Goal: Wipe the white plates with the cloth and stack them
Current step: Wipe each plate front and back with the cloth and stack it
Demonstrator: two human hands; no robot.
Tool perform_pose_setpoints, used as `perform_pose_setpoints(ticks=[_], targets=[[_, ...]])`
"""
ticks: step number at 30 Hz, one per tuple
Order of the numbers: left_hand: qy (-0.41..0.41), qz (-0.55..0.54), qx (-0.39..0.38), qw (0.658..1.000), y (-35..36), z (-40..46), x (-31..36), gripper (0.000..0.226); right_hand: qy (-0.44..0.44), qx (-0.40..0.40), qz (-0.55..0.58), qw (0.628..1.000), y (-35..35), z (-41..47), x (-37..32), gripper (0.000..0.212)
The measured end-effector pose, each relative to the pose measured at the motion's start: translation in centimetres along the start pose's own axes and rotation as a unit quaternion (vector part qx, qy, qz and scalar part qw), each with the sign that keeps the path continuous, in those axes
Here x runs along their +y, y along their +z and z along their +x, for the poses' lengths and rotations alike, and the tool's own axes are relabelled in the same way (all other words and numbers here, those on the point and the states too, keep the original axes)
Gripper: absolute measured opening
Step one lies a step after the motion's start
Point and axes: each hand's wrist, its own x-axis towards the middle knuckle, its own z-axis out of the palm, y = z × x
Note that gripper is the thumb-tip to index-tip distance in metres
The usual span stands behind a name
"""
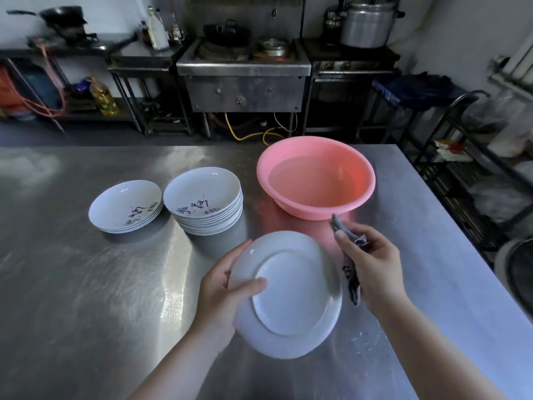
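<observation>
My left hand (pixel 222 295) grips a white plate (pixel 291 295) by its left rim, thumb across the underside, which faces me. The plate is tilted above the steel table (pixel 86 298). My right hand (pixel 372 267) holds a bunched grey cloth (pixel 350 272) just off the plate's right edge. Two stacks of white plates with painted characters stand further back: a short stack (pixel 126 206) on the left and a taller stack (pixel 203 200) beside it.
A pink basin (pixel 360 168) with water stands at the back right of the table, close to my right hand. Behind the table are a steel stove (pixel 245 70), shelves with pots and bottles, and a wire rack (pixel 467 168) to the right.
</observation>
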Motion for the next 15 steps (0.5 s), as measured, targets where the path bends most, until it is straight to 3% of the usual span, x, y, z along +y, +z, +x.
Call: perform_pose_setpoints(ticks=[3, 6, 9, 11, 13, 15], targets=[[-0.005, -0.030, 0.053, 0.998, 0.9, -0.2, 0.5, 0.067, -0.151, 0.006, -0.076, 0.986, 1.0, -1.0, -1.9, 0.025], [-0.002, -0.071, 0.066, 0.995, 2.1, -0.3, 1.2, 0.064, -0.302, -0.018, -0.241, 0.922, 3.2, -2.5, -2.2, 0.028], [0.012, -0.085, 0.096, 0.992, 3.2, -0.2, 2.1, 0.061, -0.319, -0.023, -0.307, 0.896, 4.7, -3.6, -2.0, 0.022], [0.018, -0.107, 0.103, 0.989, 3.5, 0.0, 2.6, 0.057, -0.336, -0.093, -0.303, 0.887, 4.6, -4.4, -1.5, 0.023], [0.018, -0.119, 0.100, 0.988, 3.6, 0.2, 3.0, 0.059, -0.401, -0.142, -0.315, 0.848, 3.8, -4.5, -1.0, 0.022], [0.019, -0.116, 0.094, 0.989, 3.7, 0.1, 3.3, 0.065, -0.420, -0.095, -0.327, 0.841, 3.0, -3.7, -0.8, 0.026]])
